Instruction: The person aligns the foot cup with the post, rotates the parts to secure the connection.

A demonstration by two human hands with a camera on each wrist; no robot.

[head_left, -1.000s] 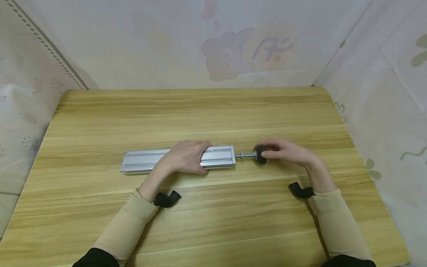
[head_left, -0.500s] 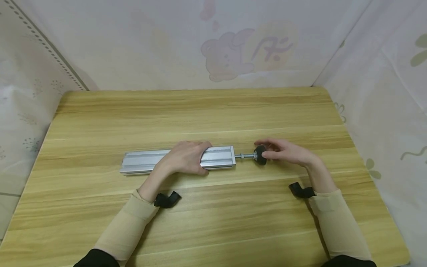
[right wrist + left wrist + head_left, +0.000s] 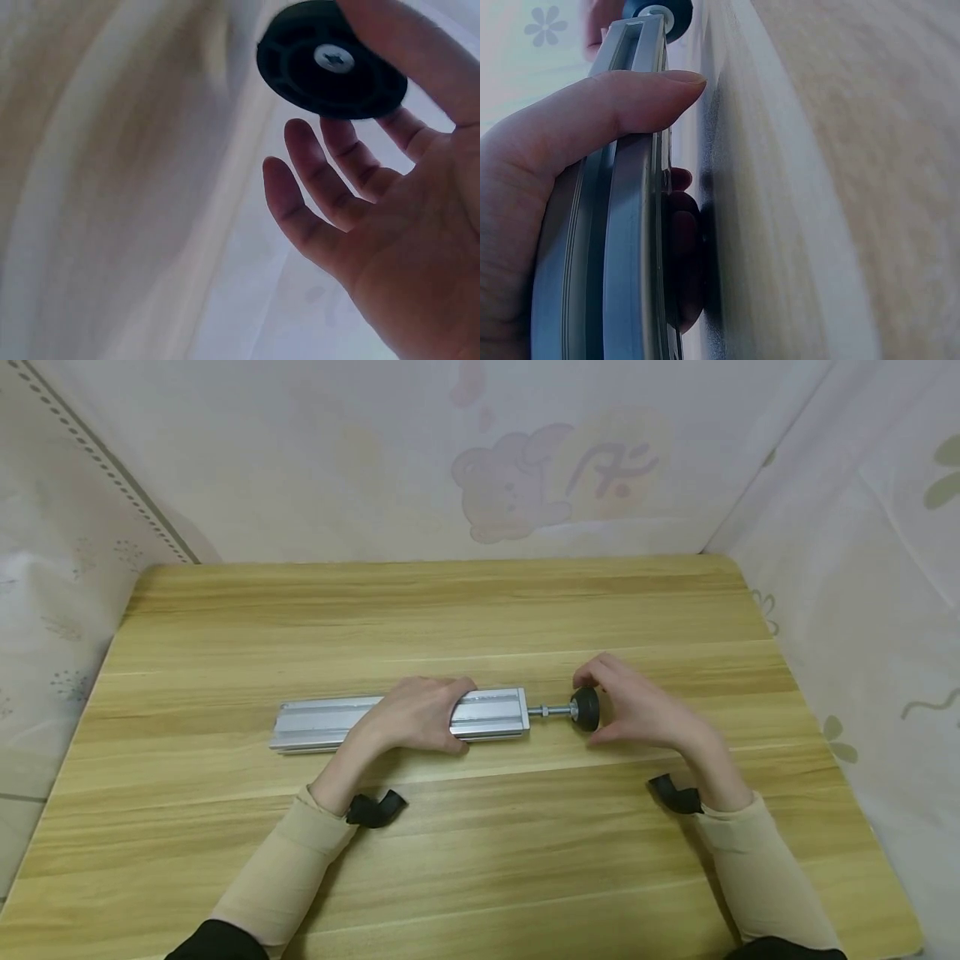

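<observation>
A silver aluminium profile (image 3: 491, 710) lies lengthwise on the wooden table, and my left hand (image 3: 416, 714) grips it across the right half. In the left wrist view the thumb (image 3: 630, 105) bends over one edge, with fingers on the far side. From the profile's right end sticks a threaded rod (image 3: 555, 711) with a nut, ending in a round black levelling foot (image 3: 585, 710). Around that foot my right hand (image 3: 637, 703) is spread, thumb on the near side and fingers on the far side. The right wrist view shows the foot's ribbed underside (image 3: 296, 79) with a screw at its centre.
The wooden table (image 3: 480, 860) has rounded far corners. Pale printed cloth (image 3: 337, 468) stands behind it and along both sides. Black curved pieces (image 3: 375, 810) sit at each wrist, by the beige sleeves.
My right hand has spread, its fingers lifting away and its thumb dropping from the foot's face to the near side. Left hand and profile have stayed put.
</observation>
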